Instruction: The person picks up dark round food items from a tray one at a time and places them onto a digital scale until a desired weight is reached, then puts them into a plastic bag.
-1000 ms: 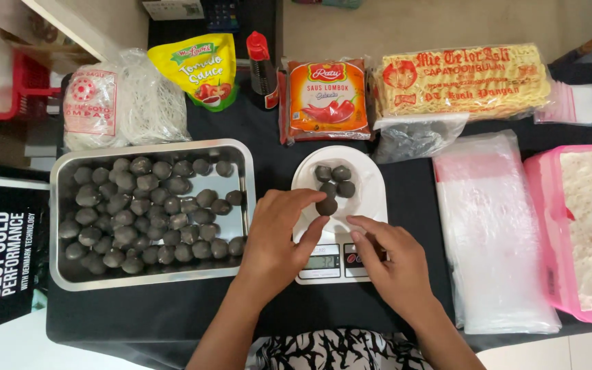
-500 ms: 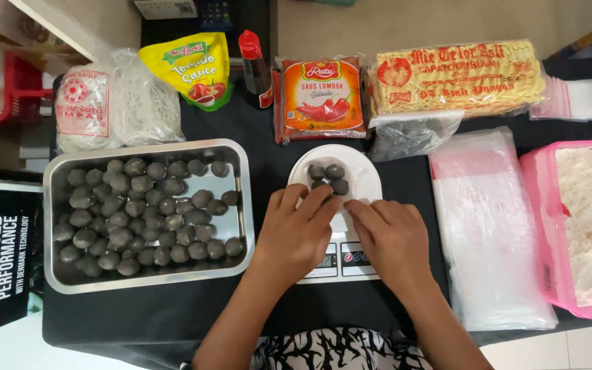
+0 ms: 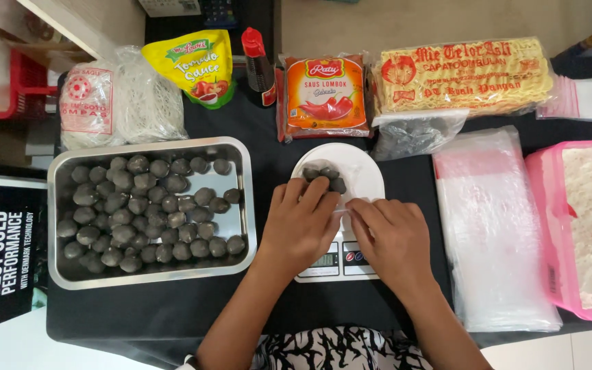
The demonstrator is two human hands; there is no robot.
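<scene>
At the bottom centre of the frame I see my left hand (image 3: 301, 226) and right hand (image 3: 392, 236) side by side over a white scale (image 3: 340, 264), fingers curled; I cannot tell what they pinch. Just beyond, dark balls (image 3: 325, 176) sit on its plate (image 3: 364, 175). Left, a steel tray (image 3: 244, 199) holds many more. Sauce packets (image 3: 323, 96) lie farthest.
</scene>
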